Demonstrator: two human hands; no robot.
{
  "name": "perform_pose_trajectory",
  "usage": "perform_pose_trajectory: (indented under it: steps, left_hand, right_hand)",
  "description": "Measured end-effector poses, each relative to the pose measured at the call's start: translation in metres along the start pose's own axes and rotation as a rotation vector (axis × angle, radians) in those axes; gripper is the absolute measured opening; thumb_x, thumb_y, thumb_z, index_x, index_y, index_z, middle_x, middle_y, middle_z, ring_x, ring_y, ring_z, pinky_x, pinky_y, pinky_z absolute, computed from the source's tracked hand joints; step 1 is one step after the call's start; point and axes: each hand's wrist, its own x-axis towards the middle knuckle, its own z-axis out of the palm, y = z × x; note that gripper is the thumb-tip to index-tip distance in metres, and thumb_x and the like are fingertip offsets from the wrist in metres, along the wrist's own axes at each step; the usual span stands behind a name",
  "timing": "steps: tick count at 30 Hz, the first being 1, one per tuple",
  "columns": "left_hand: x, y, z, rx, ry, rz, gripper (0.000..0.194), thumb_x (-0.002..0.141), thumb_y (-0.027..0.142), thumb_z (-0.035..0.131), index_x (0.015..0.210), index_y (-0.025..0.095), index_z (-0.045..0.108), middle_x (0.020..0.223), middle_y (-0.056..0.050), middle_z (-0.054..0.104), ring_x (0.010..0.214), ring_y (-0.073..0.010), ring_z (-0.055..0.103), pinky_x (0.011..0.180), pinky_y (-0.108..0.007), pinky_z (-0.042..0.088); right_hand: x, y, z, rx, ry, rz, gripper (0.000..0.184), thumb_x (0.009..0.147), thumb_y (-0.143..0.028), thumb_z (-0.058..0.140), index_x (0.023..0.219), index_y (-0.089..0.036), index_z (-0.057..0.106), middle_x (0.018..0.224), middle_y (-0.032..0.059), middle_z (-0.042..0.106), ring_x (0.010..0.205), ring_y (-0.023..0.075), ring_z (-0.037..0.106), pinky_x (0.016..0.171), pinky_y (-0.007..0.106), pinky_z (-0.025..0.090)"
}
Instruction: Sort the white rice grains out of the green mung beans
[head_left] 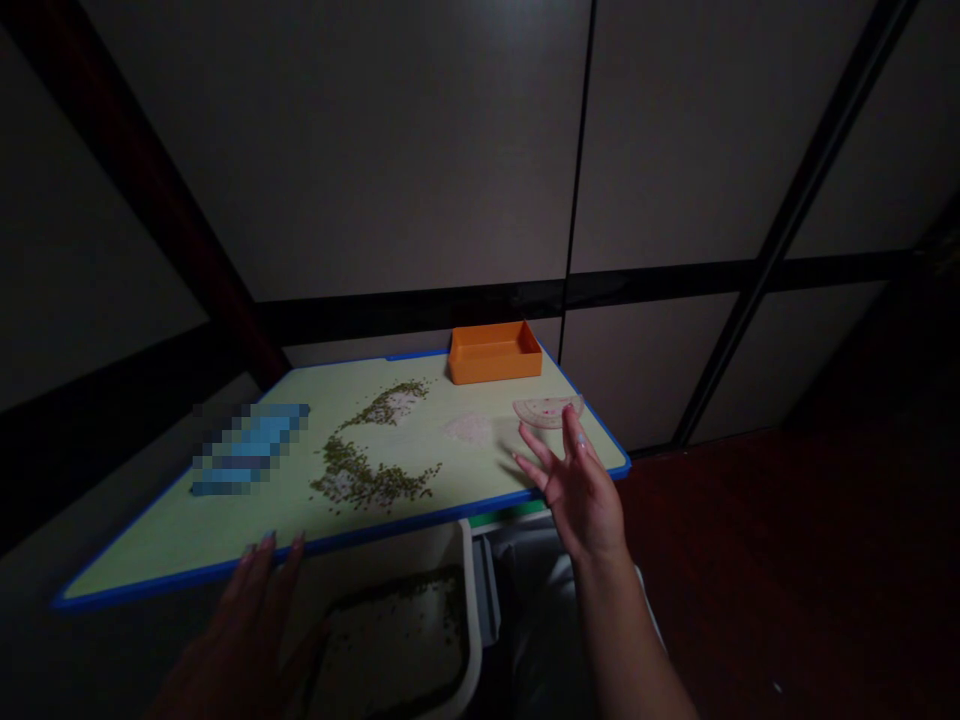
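My right hand (586, 495) is at the board's right side, thumb and index finger closed at the right end of a clear half-round protractor (544, 412). Its other fingers spread to the left. My left hand (251, 610), in shadow, lies with fingers stretched out at the board's near edge, apparently holding nothing. On the pale board (247, 540) with a blue rim, small green grains mixed with whitish ones form a near pile (367, 485) and a far pile (397, 402). Left of the protractor sits a small whitish pile (469, 428).
An orange open box (495, 365) stands at the board's back edge. A blurred blue object (255, 450) lies at the left. Below the near edge is a white-rimmed bin (474, 620) with green bits inside. Cabinet panels (420, 150) rise behind the board.
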Motion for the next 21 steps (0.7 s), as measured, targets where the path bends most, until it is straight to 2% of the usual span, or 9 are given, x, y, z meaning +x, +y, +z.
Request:
perform_pose_trajectory:
  steps: [2, 8, 17, 21]
  left_hand:
    - [0.0, 0.0, 0.001, -0.001, 0.016, 0.013, 0.073, 0.081, 0.048, 0.037, 0.144, 0.024, 0.01, 0.155, -0.013, 0.014, 0.142, -0.0277, 0.014, 0.101, -0.051, 0.04]
    - [-0.001, 0.0, 0.002, -0.007, 0.077, 0.037, 0.072, 0.081, 0.047, 0.036, 0.144, 0.023, 0.011, 0.154, -0.014, 0.016, 0.142, -0.0277, 0.014, 0.104, -0.052, 0.037]
    - [0.0, 0.0, 0.0, 0.004, 0.067, 0.042, 0.071, 0.081, 0.048, 0.035, 0.143, 0.019, 0.015, 0.153, -0.016, 0.019, 0.142, -0.0284, 0.015, 0.102, -0.051, 0.04]
    - [0.0, 0.002, 0.0, 0.001, 0.062, 0.03, 0.071, 0.081, 0.05, 0.034, 0.143, 0.02, 0.016, 0.153, -0.015, 0.019, 0.141, -0.0291, 0.017, 0.101, -0.053, 0.04]
  right_hand:
    - [-0.001, 0.0, 0.001, -0.006, -0.027, 0.011, 0.046, 0.08, -0.036, 0.061, 0.125, -0.035, 0.054, 0.136, 0.0006, 0.051, 0.112, 0.0257, 0.058, 0.09, 0.047, 0.048]
    - [-0.004, 0.0, 0.003, -0.011, -0.075, 0.02, 0.045, 0.082, -0.034, 0.057, 0.127, -0.037, 0.052, 0.144, -0.0017, 0.04, 0.111, 0.0259, 0.058, 0.088, 0.046, 0.049]
    - [-0.01, 0.0, 0.011, 0.017, -0.178, 0.059, 0.046, 0.08, -0.036, 0.056, 0.126, -0.03, 0.055, 0.134, 0.0038, 0.052, 0.108, 0.0256, 0.058, 0.088, 0.045, 0.048]
    - [-0.013, -0.002, 0.016, 0.055, -0.184, 0.072, 0.043, 0.08, -0.041, 0.053, 0.12, -0.026, 0.06, 0.128, 0.0064, 0.055, 0.093, 0.0203, 0.06, 0.079, 0.041, 0.051]
